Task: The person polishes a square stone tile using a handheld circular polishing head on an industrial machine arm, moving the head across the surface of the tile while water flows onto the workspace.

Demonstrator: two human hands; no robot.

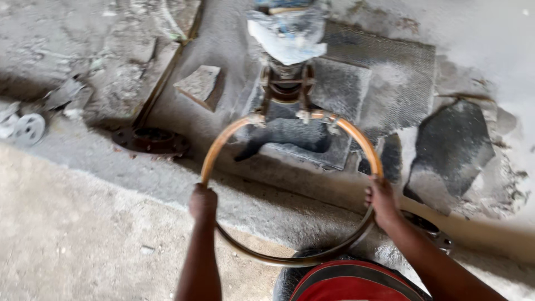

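A large round metal hoop, rusty orange on its far half and dark on its near half, hangs in front of me at waist height. My left hand grips its left side. My right hand grips its right side. The far arc of the hoop sits in a small roller machine with brown metal arms, which stands on a dusty mesh plate. A crumpled plastic sheet covers the top of the machine.
A stone block lies left of the machine. A rusty round flange sits on the floor at left, and a small white pulley wheel at far left. Dark flat slabs lie at right. Rubble covers the back left.
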